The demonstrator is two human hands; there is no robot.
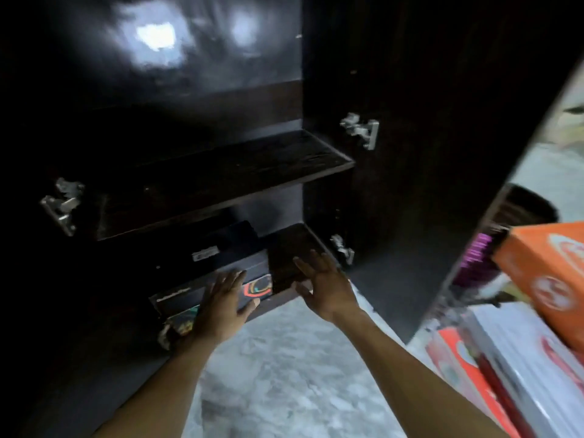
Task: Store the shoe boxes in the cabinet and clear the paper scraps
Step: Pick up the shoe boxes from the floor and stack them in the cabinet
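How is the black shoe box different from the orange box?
The black shoe box lies inside the cabinet on its bottom shelf; the orange box sits outside, on top of a stack of boxes. The left hand touches the black shoe box; no hand touches the orange box. Both look closed.
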